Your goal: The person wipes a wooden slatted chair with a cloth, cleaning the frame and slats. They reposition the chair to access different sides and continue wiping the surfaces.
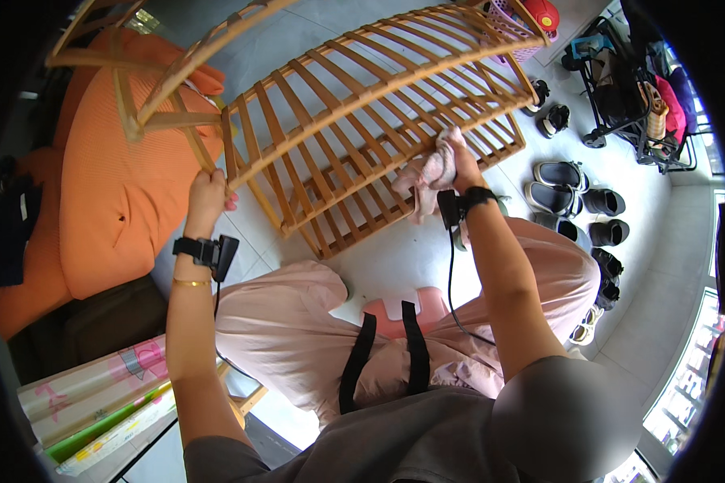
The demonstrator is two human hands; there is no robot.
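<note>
A slatted wooden rack [350, 99] lies tilted across the floor before me. My left hand [208, 196] grips the end of its frame at the near left corner, the fingers partly hidden. A pale pink cloth [426, 175] is bunched in my right hand [464, 158], pressed to the lower rail on the right side. Part of the cloth hangs below that rail. Each wrist wears a black strap with a small device and a cable.
An orange-covered sofa [127, 181] stands at the left, with another wooden frame [127, 60] above it. Several shoes [556, 187] line the right side, near a black folding cart [616, 102]. A pink basket [510, 30] stands behind the rack. A pink stool [393, 314] is between my legs.
</note>
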